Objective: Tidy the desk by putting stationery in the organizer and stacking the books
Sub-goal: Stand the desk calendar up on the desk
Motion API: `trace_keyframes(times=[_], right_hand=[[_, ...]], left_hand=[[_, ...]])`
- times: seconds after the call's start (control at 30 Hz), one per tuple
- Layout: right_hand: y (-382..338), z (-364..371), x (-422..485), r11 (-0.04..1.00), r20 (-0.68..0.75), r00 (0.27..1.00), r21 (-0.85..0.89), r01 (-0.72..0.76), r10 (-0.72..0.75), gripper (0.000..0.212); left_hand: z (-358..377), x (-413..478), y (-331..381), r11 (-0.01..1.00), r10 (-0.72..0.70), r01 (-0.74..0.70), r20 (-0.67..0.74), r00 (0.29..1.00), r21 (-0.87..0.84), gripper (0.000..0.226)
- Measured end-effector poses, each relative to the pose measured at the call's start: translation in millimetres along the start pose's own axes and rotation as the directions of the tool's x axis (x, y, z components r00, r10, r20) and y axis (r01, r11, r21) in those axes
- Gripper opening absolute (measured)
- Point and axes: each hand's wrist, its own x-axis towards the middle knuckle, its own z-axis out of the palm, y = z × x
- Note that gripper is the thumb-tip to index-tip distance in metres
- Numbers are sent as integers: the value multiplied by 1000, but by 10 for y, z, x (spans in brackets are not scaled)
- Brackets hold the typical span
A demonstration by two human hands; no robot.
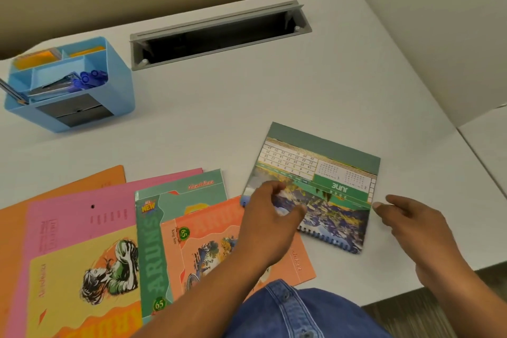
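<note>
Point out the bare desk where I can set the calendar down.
Free: the wide strip between organizer, cable slot and calendar; also the desk right of the slot. Crowded: front left, under overlapping folders and notebooks.

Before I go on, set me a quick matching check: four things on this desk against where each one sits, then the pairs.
Things:
1. blue organizer
2. desk calendar
3. orange folder
4. grey cable slot

Places:
A. near right, June page showing upside down
B. far left, blue pens standing in it
C. near left, partly under the pink folder
D. far middle of the desk, lid up

Pairs: 1-B, 2-A, 3-C, 4-D
</note>
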Motion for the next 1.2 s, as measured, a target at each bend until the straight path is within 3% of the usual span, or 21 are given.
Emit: trace_keyframes(times=[0.1, 0.2, 0.3, 0.47, 0.6, 0.77, 0.9, 1.07, 1.2], right_hand=[[-20, 60, -15, 1000, 32, 999, -1, -26, 26, 49], [25, 117, -26, 999, 97, 994, -6, -52, 53, 49], [27, 174, -37, 998, 112, 992, 19, -53, 50, 48], [-18, 187, 11, 993, 69, 998, 113, -19, 11, 47], [-85, 126, 54, 983, 46, 999, 181, 3, -12, 37], [-353, -87, 122, 925, 59, 997, 379, 26, -52, 19], [-715, -227, 130, 842, -8, 987, 521, 139, -158, 16], [-1121, -209, 73, 814, -1, 905, 437, 382, -425, 25], [-1278, -109, 308, 784, -26, 879, 440, 438, -476, 28]], left_hand=[[-89, 177, -90, 951, 38, 23, -188, 981, 308, 58], [-218, 259, -113, 923, -45, 128, -228, 973, 362, 61], [-245, 244, -91, 943, -54, 106, -168, 984, 317, 54], [-276, 168, -30, 974, -41, 82, -193, 980, 212, 42], [-365, 101, 36, 993, -18, 46, -243, 970, 110, 23], [-554, 34, 312, 991, 90, -119, -365, 927, -57, 27], [-699, 79, 647, 941, 150, -255, -400, 904, -223, 17], [-727, 329, 950, 849, 135, -315, -402, 906, -425, 18], [-757, 582, 1043, 825, 149, -350, -426, 892, -444, 19]])
